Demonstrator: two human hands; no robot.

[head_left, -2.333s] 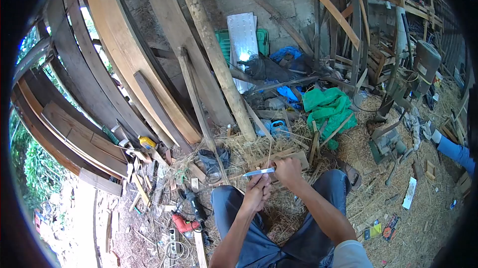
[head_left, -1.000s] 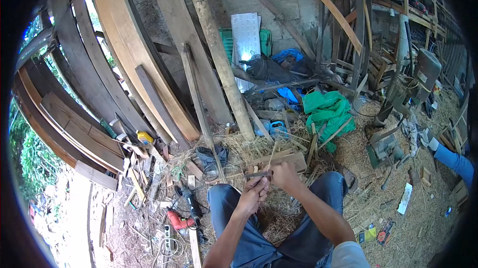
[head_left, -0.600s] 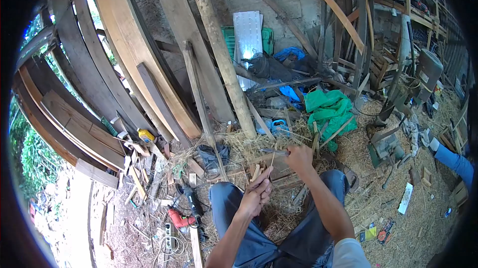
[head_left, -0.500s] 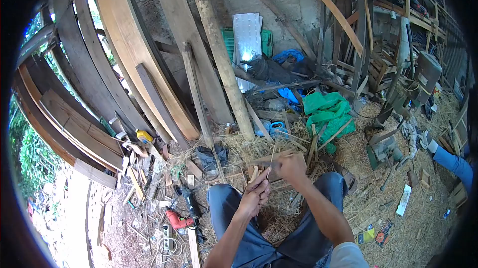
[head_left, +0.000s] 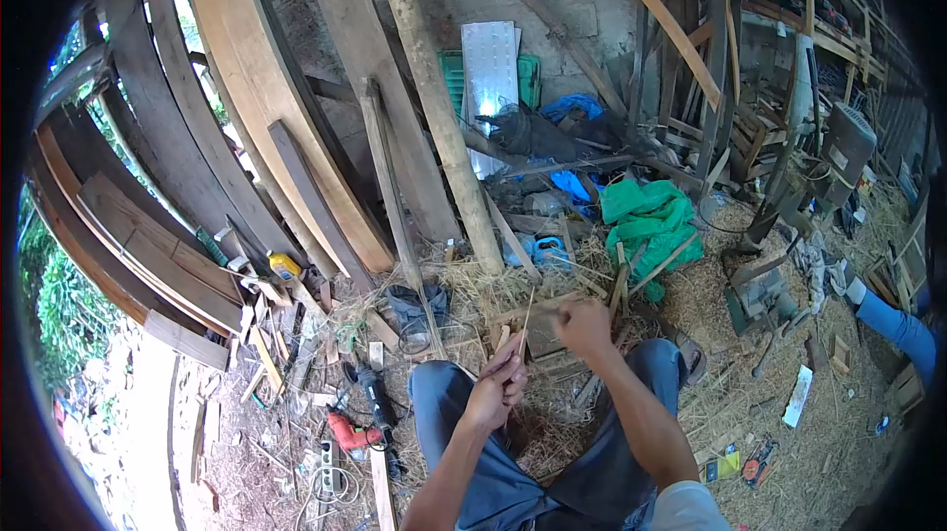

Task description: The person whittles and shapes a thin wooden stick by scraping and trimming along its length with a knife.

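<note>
A thin, pale wooden strip (head_left: 529, 317) points up and away from the fingers of my left hand (head_left: 500, 392), which are closed round its lower end between my knees. My right hand (head_left: 587, 330) is closed in a fist a little to the right of the strip and apart from it. It holds a knife (head_left: 543, 312), whose blade is smeared by motion and hard to make out against the wooden block (head_left: 552, 337) lying on the straw behind the hands.
A red drill (head_left: 351, 431) and a power strip (head_left: 330, 467) with a cable lie at left. Long planks (head_left: 266, 87) and a pole (head_left: 434, 97) lean ahead. A green sheet (head_left: 646, 220) is ahead right. At far right shows another person's blue sleeve (head_left: 896, 322).
The knife and my right hand have moved back and forth along the strip, and the hand is now slightly apart from it. My left hand keeps its hold, nearly in place.
</note>
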